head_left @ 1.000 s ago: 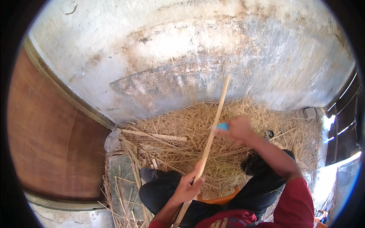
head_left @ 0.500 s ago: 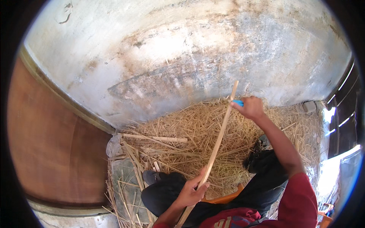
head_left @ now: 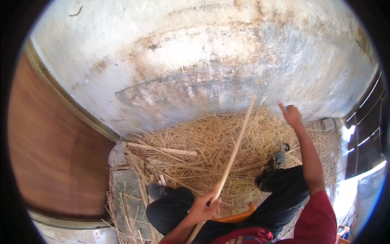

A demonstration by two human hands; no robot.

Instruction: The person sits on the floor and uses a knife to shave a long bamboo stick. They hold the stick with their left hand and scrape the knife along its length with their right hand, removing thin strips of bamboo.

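My left hand [head_left: 204, 208] grips the lower part of a long pale stick [head_left: 233, 152]. The stick slants up and to the right over a pile of straw [head_left: 203, 142], and its tip ends near the foot of the wall. My right hand [head_left: 291, 115] is stretched out to the right of the stick's tip and does not touch it. It is closed around a small blue tool [head_left: 289, 107], of which only a little shows. My legs in black trousers [head_left: 284, 191] lie below the stick.
A stained plaster wall [head_left: 195, 61] rises behind the straw. A brown wooden door [head_left: 44, 154] stands at the left. A split cane [head_left: 162, 149] lies on the straw. An orange seat edge [head_left: 237, 216] shows between my legs. A grey block [head_left: 327, 123] sits at the right.
My right hand has slid up along the stick with the blue tool and gone off past its tip to the right. My left hand still holds the stick.
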